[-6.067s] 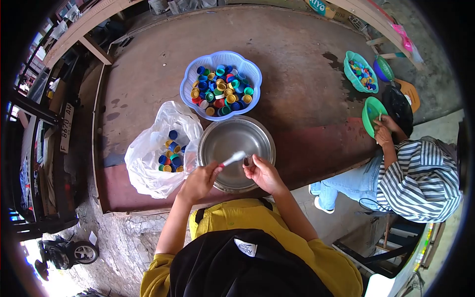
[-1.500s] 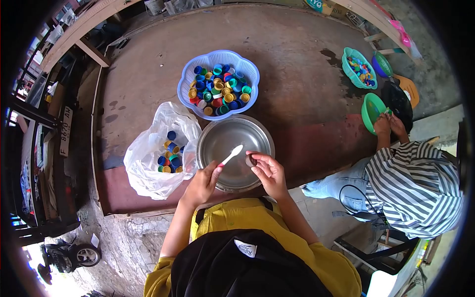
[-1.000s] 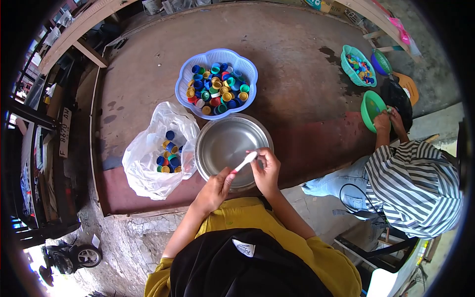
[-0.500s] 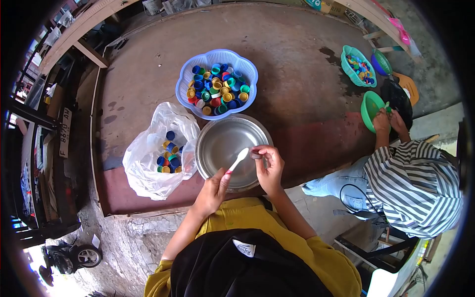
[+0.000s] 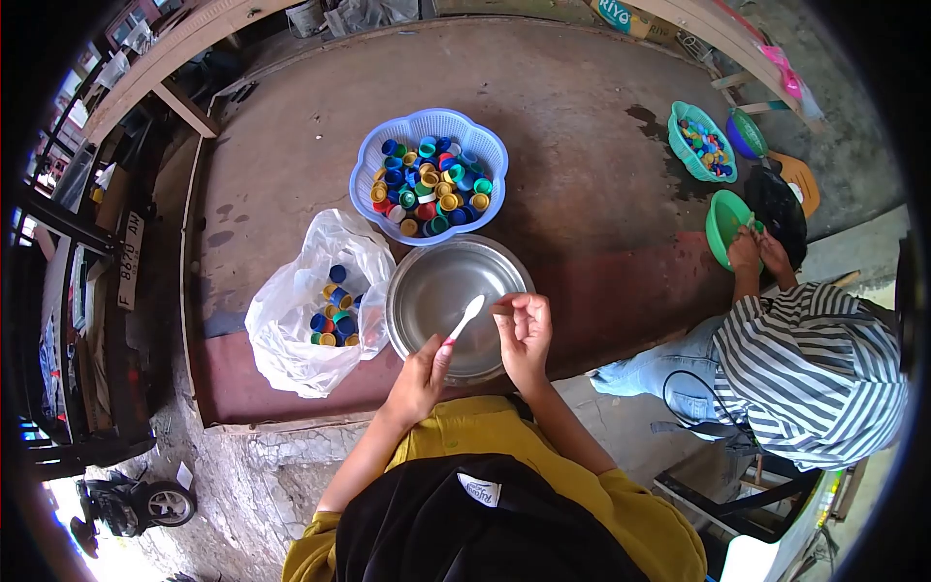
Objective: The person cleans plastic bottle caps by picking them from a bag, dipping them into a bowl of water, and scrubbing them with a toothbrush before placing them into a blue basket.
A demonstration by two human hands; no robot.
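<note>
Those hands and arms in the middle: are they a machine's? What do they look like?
They are a person's. The left hand and right hand are ungloved, with no watch visible. The loose, plain mustard-yellow sleeves leave the forearms bare. Between the sleeves lies black cloth with a small white label.

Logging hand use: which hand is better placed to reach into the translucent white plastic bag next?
Probably left: the left hand is nearer the bag than the right hand, though its grip on the white-and-red tool might hamper it.
</note>
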